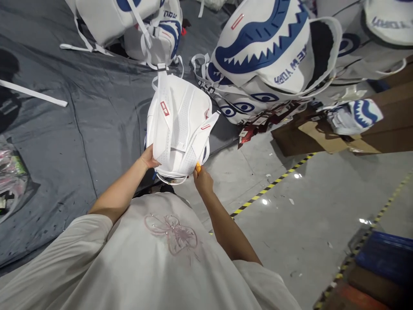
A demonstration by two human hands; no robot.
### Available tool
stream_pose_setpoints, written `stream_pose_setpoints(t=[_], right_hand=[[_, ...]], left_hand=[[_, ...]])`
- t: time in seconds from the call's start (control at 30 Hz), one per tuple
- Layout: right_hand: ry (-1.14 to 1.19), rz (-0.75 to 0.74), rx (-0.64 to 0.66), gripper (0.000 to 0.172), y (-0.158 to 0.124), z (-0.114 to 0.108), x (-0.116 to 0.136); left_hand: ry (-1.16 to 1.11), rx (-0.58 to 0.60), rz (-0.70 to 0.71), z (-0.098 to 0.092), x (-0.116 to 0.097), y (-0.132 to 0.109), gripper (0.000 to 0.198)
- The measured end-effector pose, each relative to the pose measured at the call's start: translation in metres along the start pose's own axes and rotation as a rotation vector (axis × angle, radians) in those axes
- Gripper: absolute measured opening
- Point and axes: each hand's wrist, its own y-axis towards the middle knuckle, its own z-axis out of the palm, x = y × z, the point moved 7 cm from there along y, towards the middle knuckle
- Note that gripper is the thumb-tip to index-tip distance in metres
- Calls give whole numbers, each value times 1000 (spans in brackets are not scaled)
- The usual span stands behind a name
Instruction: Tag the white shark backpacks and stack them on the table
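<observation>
A white backpack [180, 114] lies at the edge of the grey-covered table, its back panel and shoulder straps facing up, with small red labels on the straps. My left hand [150, 158] is closed on the backpack's near left side, its fingers partly hidden beneath. At the near right corner, my right hand [203, 181] is wrapped round a small orange object [198, 167]. Only the tip of that object shows, so its kind is unclear. It is close against the backpack's side; whether they touch is hard to tell.
More white backpacks with blue shark-mouth prints [261, 43] are heaped at the back right, and others [155, 38] at the back left. Red hang tags [258, 122] dangle there. A cardboard box [393, 112] stands at right. Yellow-black tape [274, 183] crosses the floor. A plastic-wrapped bundle [11, 176] lies left.
</observation>
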Motion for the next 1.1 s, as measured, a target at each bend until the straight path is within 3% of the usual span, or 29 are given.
stream_pose_setpoints(t=[0.3,0.5,0.6,0.77,0.87,0.93,0.97,1.0,1.03,1.1], right_hand=[[116,80,54,31,-32,-2,-27],[159,164,107,33,-108,1,-69],[115,150,222,29,-131,16,-63],[27,60,292,28,-119,25,-37],[39,6,304,29,-114,22,-30],[72,-50,318,29,-114,21,-24],[83,-69,326,30,-114,22,-21],[88,-76,338,30,-115,22,-20],[86,-71,349,30,-115,23,-19],[79,-53,358,31,-115,25,-20]], left_hand=[[55,25,38,-2,7,14,35],[52,24,43,-9,-3,11,34],[69,20,30,-7,-2,10,36],[195,-42,64,10,-1,0,52],[518,-333,326,9,-7,-21,55],[916,-569,630,17,-6,-46,53],[1164,-630,780,27,3,-56,57],[1441,-599,902,41,19,-59,65],[1721,-494,962,53,41,-55,71],[2170,-239,946,60,84,-34,73]])
